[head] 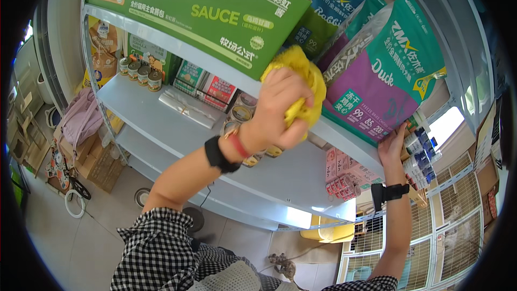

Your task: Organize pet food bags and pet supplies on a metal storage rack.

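My left hand (282,107) grips a bunched yellow cloth (309,85) at the front edge of the upper metal shelf (343,139). The cloth lies between a large green carton (194,12) and a purple and teal pet food bag (375,76). My right hand (391,147) is at the lower right corner of that bag, with fingers up along its side and the palm by the shelf's end. Behind the cloth stands a blue and green pouch (323,12). Part of another teal and purple bag shows behind the front one.
The shelf below holds small cans (141,74), a clear plastic bundle (188,109), round tins (242,111) and pink boxes (343,165). Capped bottles (420,157) stand beyond the rack's right end. Wire cages (456,242), a yellow bin (323,232) and a small animal (284,266) are lower down.
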Action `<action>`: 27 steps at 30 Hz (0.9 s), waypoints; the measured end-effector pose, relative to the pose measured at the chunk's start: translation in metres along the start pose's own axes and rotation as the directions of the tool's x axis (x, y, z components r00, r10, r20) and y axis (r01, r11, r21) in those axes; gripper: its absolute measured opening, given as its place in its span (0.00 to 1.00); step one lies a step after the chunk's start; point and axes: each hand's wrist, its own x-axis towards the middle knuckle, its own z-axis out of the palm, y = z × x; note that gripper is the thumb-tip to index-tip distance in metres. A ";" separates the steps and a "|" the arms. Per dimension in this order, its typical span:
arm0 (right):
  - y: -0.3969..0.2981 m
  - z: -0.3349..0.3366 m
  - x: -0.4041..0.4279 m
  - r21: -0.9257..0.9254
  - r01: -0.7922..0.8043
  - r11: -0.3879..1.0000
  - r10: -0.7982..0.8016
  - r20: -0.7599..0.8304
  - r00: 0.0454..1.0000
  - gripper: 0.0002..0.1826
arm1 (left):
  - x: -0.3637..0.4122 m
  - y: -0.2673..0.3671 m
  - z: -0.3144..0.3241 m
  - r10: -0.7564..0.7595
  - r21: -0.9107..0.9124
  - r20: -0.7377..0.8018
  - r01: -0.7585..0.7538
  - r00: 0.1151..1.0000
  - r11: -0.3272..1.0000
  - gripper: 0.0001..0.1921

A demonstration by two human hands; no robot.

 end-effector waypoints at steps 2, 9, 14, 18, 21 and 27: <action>-0.004 0.010 -0.001 0.012 -0.062 0.998 0.062 0.028 0.998 0.39 | 0.001 0.022 -0.022 -0.130 -0.170 -0.028 0.124 0.991 0.978 0.11; -0.027 0.030 0.016 0.077 -0.157 0.985 0.151 0.071 0.986 0.35 | -0.013 0.070 -0.063 -0.104 -0.357 -0.010 0.094 0.995 0.929 0.06; -0.022 0.029 0.025 0.099 -0.203 0.974 0.203 0.019 0.979 0.29 | -0.025 0.090 -0.076 0.041 -0.323 -0.208 -0.109 0.977 0.940 0.12; -0.023 0.021 0.029 0.106 -0.179 0.978 0.172 0.078 0.982 0.29 | -0.024 0.085 -0.093 -0.010 -0.369 -0.174 -0.056 0.985 0.928 0.11; -0.023 0.029 0.026 0.122 -0.187 0.975 0.176 0.092 0.980 0.28 | -0.035 0.091 -0.093 -0.096 -0.365 -0.111 0.049 0.989 0.930 0.11; -0.010 0.098 0.005 0.170 -0.160 0.972 0.155 0.043 0.987 0.25 | -0.053 0.109 -0.090 -0.360 -0.316 0.003 0.342 0.933 0.885 0.10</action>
